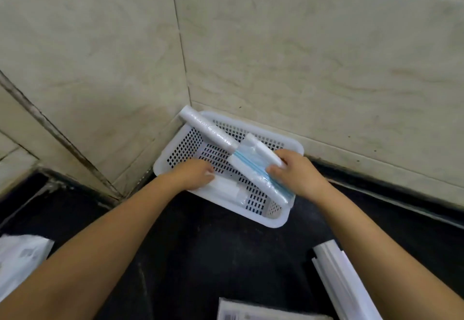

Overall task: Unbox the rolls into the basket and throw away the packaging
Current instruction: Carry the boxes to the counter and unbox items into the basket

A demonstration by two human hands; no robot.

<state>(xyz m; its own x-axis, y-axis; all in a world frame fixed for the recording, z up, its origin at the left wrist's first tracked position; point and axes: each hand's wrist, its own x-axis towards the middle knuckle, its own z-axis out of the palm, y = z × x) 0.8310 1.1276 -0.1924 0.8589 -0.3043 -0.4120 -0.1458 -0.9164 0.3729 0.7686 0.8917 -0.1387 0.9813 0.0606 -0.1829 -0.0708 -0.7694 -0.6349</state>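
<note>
Right hand [298, 174] closed on the near part of a clear-wrapped pack with a blue strip [253, 166], thumb on top and fingers [276, 162] curled over the far edge; pack held tilted just above the white basket [175, 148], its lower end over the basket's near right rim. Left hand [195, 174] reaching inside the basket, fingertips bent onto a short white roll [226, 189] lying along the near wall; whether actually gripped or merely pressed, not discernible.

Long white roll [208, 130] in glossy film, laid diagonally, far end propped over the basket's back left corner against the wall, near end meeting the held pack. Wrapped pack: flat, translucent, white contents visible through crinkled plastic, blue line running lengthwise.

Basket: rectangular, perforated sides and floor, set on a black counter [200, 257] in the corner of beige tiled walls [301, 55]. On the counter nearer the viewer: white open box [336, 274] at right, crumpled white plastic packaging [20, 259] at left, printed white packet [251, 313] at the bottom edge, all well apart from the basket.
</note>
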